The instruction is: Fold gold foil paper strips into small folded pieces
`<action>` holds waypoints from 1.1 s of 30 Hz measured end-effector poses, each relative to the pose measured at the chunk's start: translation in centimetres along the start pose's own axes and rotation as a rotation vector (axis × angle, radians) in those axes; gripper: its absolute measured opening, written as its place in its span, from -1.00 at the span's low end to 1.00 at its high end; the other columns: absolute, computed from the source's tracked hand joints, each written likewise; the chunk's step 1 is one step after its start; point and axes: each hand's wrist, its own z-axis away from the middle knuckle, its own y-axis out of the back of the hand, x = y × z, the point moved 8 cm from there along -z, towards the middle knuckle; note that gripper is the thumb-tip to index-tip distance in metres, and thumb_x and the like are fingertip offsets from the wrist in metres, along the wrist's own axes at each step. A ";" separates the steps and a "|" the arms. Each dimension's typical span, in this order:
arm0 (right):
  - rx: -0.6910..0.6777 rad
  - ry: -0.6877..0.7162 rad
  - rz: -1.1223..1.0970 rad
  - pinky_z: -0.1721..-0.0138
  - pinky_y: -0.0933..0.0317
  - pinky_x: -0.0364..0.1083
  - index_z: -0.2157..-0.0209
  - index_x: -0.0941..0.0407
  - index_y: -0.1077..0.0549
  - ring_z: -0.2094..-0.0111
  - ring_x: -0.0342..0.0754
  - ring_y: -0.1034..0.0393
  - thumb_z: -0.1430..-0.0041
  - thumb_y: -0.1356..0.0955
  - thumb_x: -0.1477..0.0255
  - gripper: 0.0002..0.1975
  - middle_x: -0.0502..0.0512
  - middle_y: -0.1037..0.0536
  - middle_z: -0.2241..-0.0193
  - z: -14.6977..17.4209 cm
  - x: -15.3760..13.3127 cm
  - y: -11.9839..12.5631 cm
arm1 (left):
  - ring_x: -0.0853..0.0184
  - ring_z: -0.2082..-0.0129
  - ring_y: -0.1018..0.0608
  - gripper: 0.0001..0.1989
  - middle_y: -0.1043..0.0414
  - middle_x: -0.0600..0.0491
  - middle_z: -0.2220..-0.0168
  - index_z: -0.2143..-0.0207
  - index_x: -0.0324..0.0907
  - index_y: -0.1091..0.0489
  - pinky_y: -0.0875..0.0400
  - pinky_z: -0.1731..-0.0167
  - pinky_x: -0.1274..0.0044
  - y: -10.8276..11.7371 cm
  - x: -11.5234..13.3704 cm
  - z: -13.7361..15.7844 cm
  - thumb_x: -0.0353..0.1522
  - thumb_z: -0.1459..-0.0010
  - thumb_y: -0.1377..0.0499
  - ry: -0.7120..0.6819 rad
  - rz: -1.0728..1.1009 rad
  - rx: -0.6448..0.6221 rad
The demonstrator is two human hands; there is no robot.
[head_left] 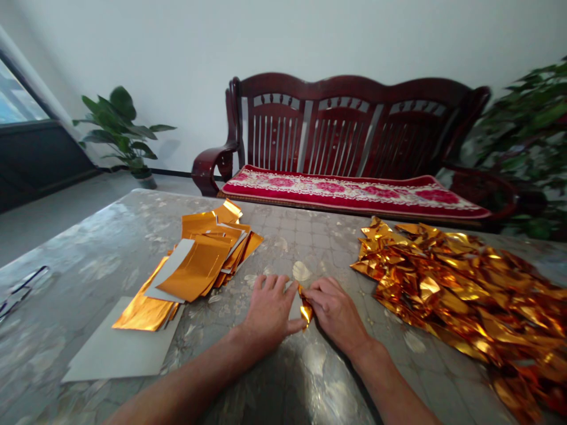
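A small folded piece of gold foil paper (306,313) lies on the table between my two hands. My left hand (270,307) rests low over the table, its thumb and index finger pressing on the left side of the piece. Closed in a pinch, my right hand (332,307) grips the right edge of the same paper. Its fingers partly hide the fold. To the left is a loose stack of flat gold foil paper sheets (199,268), some showing pale backs. A large heap of folded gold foil pieces (460,289) spreads over the table at the right.
A pale sheet (128,348) lies under the stack's near end. Glasses (22,289) sit at the table's left edge. The patterned tablecloth (248,389) covers the table. Beyond stands a dark wooden bench (336,130) with a red runner (345,188), between potted plants (121,127).
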 end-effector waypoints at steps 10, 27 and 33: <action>-0.053 0.041 0.007 0.18 -0.14 -0.10 0.37 0.11 -0.52 0.24 -0.04 -0.24 -0.22 -0.23 0.66 -0.72 0.07 -0.41 0.39 -0.1 -0.3 0.1 | 0.04 -0.01 -0.37 -0.39 -0.38 -0.07 -0.01 -0.12 -0.07 -0.31 -0.18 -0.05 0.17 0.3 0.1 0.0 0.00 -0.08 -0.22 0.010 0.006 0.018; -0.221 0.085 0.014 0.22 -0.15 -0.11 0.26 0.09 -0.48 0.23 -0.05 -0.26 -0.30 -0.25 0.54 -0.82 0.06 -0.37 0.34 0.0 -0.3 -0.1 | 0.03 -0.10 -0.34 -0.33 -0.35 -0.08 -0.10 -0.15 -0.12 -0.30 -0.06 -0.18 0.10 0.2 0.2 0.1 0.01 -0.06 -0.24 0.001 0.012 0.030; -0.167 -0.031 0.013 0.22 -0.18 -0.12 0.29 0.12 -0.47 0.22 -0.04 -0.29 -0.28 -0.24 0.55 -0.82 0.10 -0.38 0.32 0.1 -0.5 -0.8 | 0.21 0.13 -0.47 -0.72 -0.45 -0.03 0.02 -0.04 -0.13 -0.35 -0.32 0.14 0.34 1.0 2.5 1.7 -0.36 -0.29 -0.08 -0.098 -0.008 0.128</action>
